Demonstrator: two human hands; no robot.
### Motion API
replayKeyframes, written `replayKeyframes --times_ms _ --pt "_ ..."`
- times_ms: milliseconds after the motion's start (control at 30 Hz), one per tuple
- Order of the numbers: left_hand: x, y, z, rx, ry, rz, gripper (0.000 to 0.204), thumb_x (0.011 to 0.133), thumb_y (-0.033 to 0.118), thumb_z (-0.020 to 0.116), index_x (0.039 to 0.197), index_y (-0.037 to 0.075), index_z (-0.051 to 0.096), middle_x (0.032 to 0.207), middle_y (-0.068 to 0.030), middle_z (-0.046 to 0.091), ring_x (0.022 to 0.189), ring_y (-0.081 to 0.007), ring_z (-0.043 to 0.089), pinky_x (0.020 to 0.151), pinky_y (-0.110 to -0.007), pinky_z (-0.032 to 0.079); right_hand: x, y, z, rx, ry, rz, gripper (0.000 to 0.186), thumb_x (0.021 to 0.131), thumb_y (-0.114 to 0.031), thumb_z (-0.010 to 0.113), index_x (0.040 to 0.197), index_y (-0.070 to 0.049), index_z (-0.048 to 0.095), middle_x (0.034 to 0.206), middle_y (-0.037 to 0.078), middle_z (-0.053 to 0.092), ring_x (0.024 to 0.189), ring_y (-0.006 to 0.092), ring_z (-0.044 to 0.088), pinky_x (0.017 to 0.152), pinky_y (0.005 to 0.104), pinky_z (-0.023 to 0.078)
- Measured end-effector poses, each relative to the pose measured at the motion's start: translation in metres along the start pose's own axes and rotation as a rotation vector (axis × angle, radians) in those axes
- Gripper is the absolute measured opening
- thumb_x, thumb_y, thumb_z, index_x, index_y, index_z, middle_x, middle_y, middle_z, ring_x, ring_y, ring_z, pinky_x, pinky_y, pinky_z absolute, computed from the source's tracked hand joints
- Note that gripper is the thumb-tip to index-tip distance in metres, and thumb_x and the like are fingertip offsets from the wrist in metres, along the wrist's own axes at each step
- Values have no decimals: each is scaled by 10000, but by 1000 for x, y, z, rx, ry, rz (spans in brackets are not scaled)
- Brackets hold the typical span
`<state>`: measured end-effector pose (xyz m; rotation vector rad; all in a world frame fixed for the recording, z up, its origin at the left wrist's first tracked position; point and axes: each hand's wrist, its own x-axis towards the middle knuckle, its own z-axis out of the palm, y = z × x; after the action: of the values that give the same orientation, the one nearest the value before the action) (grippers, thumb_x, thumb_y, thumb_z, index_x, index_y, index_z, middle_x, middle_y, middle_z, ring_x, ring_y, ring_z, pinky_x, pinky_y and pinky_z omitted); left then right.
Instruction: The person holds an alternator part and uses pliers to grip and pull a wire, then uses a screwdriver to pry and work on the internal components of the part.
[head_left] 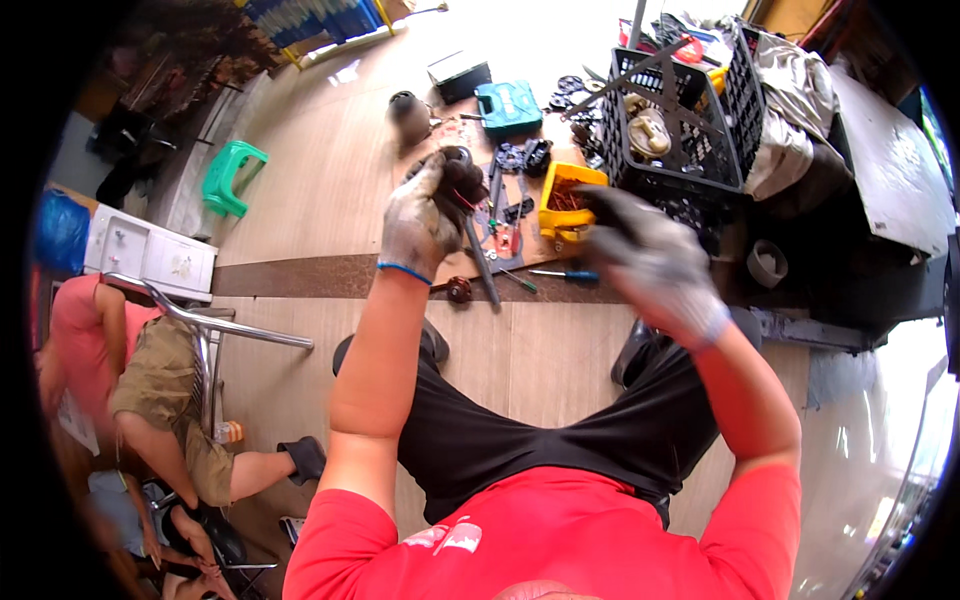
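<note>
My left hand [418, 222], in a soiled grey-white work glove with a blue cuff edge, is closed around a dark, rounded tool part [462, 178] with a bit of red on it. A long dark bar [480, 262] slants down just below that part; whether the two are joined I cannot tell. My right hand [648, 250], gloved too and blurred by motion, is beside the yellow bin [568, 232], its thumb and fingers apart. Reddish-brown small pieces, probably screws, fill the bin. Nothing shows between the right fingers.
Screwdrivers [562, 274], black parts and a copper-coloured motor piece [459, 289] lie on the floor. Behind them are a teal tool case [508, 108] and an open box [459, 76]. Black crates [678, 178] stand right, a green stool [232, 180] left. Another person [165, 370] sits at left.
</note>
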<state>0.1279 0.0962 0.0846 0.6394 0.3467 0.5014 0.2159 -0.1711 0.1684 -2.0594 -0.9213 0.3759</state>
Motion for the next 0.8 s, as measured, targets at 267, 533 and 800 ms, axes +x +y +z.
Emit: replayKeyframes --times_ms 267,533,800 --pt "9 -14 -7 56 88 59 206 1041 141 516 1131 -12 619 989 -143 704 921 -284 699 874 -444 577 67 24 115 173 -83 -102 317 958 -347 604 1097 -82 707 988 213 703 899 402 681 770 460 542" --pt "16 -38 -8 -18 147 -51 387 1075 245 391 1261 -23 599 1201 -180 681 1100 -341 666 975 -479 549 70 66 124 171 -201 -177 222 952 -172 632 1138 -65 689 1030 176 708 893 364 682 760 376 552" --pt "3 -28 2 -91 -105 -136 375 1075 235 424 1268 -47 577 1064 -173 680 1011 -325 682 889 -467 573 81 99 102 168 -275 -351 208 944 -224 611 1062 -80 703 942 170 688 849 360 672 755 414 531"
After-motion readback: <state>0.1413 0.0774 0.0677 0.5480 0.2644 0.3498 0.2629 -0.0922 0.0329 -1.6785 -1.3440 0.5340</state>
